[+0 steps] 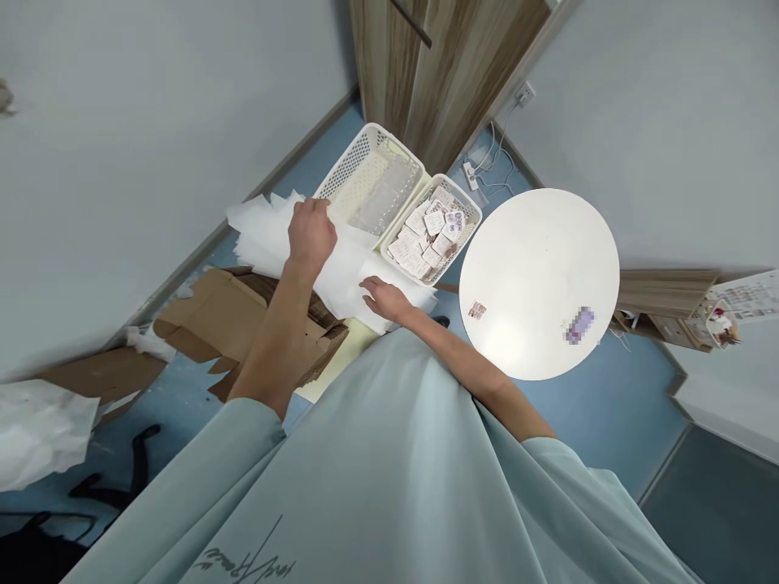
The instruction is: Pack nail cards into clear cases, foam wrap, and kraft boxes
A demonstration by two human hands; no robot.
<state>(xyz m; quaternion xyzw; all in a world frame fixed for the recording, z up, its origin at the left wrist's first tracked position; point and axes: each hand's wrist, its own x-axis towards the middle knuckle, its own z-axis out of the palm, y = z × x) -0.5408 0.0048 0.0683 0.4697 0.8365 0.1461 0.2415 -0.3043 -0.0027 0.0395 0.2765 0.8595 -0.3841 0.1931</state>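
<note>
White foam sheets lie in a loose stack in front of me. My left hand is over their far left part, beside the near corner of a large white basket. Its fingers are curled down, and whatever they may hold is hidden beneath them. My right hand rests on the near right part of the sheets, fingers apart, with nothing visible in it. A smaller white basket just beyond it contains many small printed cards. Inside the large basket lie clear plastic pieces.
To the right stands a round white table with a small printed card and a blurred purple item. Flattened cardboard is at left. Behind the baskets are a wooden cabinet and a power strip with cables.
</note>
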